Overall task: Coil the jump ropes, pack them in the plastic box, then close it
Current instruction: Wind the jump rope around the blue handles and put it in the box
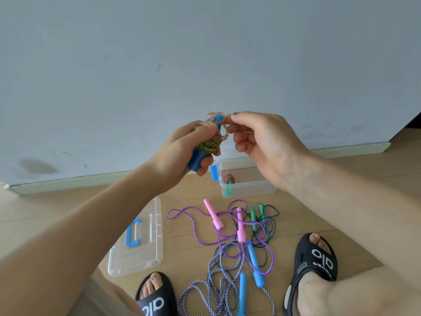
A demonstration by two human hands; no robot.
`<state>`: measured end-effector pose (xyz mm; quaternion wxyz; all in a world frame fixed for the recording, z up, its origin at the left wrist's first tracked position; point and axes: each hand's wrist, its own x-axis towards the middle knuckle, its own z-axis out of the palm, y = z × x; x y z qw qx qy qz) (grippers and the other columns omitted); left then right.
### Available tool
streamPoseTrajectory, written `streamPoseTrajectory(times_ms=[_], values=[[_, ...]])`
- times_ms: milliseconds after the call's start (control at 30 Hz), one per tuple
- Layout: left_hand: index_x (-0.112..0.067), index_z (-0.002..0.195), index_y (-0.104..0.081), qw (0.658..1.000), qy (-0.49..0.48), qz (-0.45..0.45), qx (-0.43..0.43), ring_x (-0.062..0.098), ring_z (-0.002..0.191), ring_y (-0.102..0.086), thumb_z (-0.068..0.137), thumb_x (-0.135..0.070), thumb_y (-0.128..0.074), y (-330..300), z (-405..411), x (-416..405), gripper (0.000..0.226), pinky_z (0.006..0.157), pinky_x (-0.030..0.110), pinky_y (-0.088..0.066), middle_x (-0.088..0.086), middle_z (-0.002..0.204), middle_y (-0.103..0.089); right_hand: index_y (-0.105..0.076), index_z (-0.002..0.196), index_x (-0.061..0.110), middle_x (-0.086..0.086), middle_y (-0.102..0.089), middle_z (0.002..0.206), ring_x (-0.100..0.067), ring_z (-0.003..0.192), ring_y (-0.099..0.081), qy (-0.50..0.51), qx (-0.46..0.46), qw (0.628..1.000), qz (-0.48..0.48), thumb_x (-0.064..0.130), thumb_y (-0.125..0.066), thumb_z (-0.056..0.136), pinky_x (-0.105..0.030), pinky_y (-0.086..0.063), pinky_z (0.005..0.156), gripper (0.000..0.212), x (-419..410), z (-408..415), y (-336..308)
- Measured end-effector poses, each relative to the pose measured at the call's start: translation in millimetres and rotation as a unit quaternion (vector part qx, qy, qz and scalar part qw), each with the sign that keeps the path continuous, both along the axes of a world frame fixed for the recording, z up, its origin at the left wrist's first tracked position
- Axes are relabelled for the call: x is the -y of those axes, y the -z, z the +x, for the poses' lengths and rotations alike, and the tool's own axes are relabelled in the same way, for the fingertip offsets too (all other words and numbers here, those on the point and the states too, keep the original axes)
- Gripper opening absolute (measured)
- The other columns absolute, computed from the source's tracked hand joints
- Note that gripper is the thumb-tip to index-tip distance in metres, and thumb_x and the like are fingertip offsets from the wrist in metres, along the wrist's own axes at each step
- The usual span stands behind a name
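Observation:
My left hand (182, 153) grips a coiled jump rope bundle (213, 137) with blue handles and a glittery rope wound round them, held up in front of the wall. My right hand (257, 135) pinches the loose rope end at the bundle's top. Below sits the clear plastic box (248, 188) with a blue latch, holding one coiled rope with green handles (228, 181). Its clear lid (139, 240) with a blue handle lies on the floor at the left. Loose ropes lie tangled on the floor: purple with pink handles (216, 221), dark teal with green handles (256, 217), and striped with blue handles (252, 261).
A grey wall (205, 53) with a skirting board stands right behind the box. My two feet in black slippers (315, 265) rest on the wooden floor on either side of the tangled ropes.

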<state>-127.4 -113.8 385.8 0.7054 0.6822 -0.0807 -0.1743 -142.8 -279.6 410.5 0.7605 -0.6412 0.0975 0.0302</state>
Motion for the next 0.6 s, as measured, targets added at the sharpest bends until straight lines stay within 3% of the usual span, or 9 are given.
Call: streamPoseTrajectory(times_ms=[67,133,200,300,400,533,600], values=[[-0.007,0.093,-0.057,0.993,-0.004,0.092,0.073,0.027,0.055,-0.050,0.090,-0.035,-0.062,3,0,-3,0.028,0.049,0.035,-0.043,0.026,0.077,-0.057,-0.066,0.102,0.003,-0.013,-0.066,0.083,-0.019,0.070,-0.062,-0.030,-0.007,0.999,0.034,0.010,-0.057,0.094,-0.026,-0.052,0.061,0.014,2,1,-2],[-0.009,0.093,-0.057,0.974,-0.006,0.180,0.138,0.028,0.054,-0.054,0.091,-0.036,-0.064,6,0,-4,0.028,0.051,0.037,-0.047,0.027,0.074,-0.061,-0.060,0.105,0.009,-0.016,-0.070,0.085,-0.025,0.075,-0.068,-0.062,0.027,0.998,-0.005,0.010,-0.057,0.095,-0.032,-0.059,0.071,0.011,7,5,-2],[-0.013,0.093,-0.057,0.951,-0.021,0.237,0.200,0.025,0.051,-0.057,0.092,-0.033,-0.064,9,0,-4,0.022,0.049,0.036,-0.050,0.016,0.067,-0.063,-0.060,0.109,0.015,-0.013,-0.074,0.088,-0.025,0.078,-0.072,-0.104,0.088,0.981,-0.138,0.016,-0.061,0.093,-0.038,-0.060,0.080,0.016,13,7,-1],[-0.015,0.094,-0.055,0.896,-0.041,0.324,0.303,0.023,0.057,-0.059,0.091,-0.035,-0.065,12,0,-4,0.022,0.051,0.037,-0.050,0.004,0.065,-0.060,-0.063,0.103,0.026,-0.003,-0.073,0.084,-0.021,0.078,-0.073,-0.140,0.162,0.925,-0.315,0.030,-0.066,0.090,-0.045,-0.058,0.084,0.014,15,6,5],[-0.016,0.091,-0.052,0.851,-0.044,0.371,0.369,0.019,0.060,-0.053,0.089,-0.037,-0.065,14,2,-5,0.024,0.051,0.030,-0.041,-0.001,0.066,-0.055,-0.060,0.096,0.026,-0.001,-0.071,0.082,-0.018,0.074,-0.070,-0.135,0.204,0.892,-0.379,0.030,-0.066,0.089,-0.042,-0.056,0.076,0.010,14,6,11],[-0.015,0.092,-0.052,0.826,-0.026,0.393,0.404,0.018,0.062,-0.053,0.089,-0.038,-0.065,16,3,-4,0.027,0.053,0.026,-0.039,0.001,0.068,-0.057,-0.057,0.086,0.019,0.000,-0.065,0.087,-0.016,0.073,-0.069,-0.157,0.227,0.858,-0.433,0.023,-0.064,0.092,-0.040,-0.057,0.072,0.010,21,16,14],[-0.015,0.091,-0.051,0.817,-0.009,0.401,0.415,0.015,0.061,-0.052,0.089,-0.039,-0.066,18,3,-4,0.028,0.053,0.024,-0.038,0.000,0.068,-0.056,-0.059,0.084,0.016,0.001,-0.058,0.097,-0.014,0.082,-0.065,-0.174,0.233,0.829,-0.477,0.025,-0.062,0.093,-0.029,-0.053,0.074,0.014,24,20,13]])
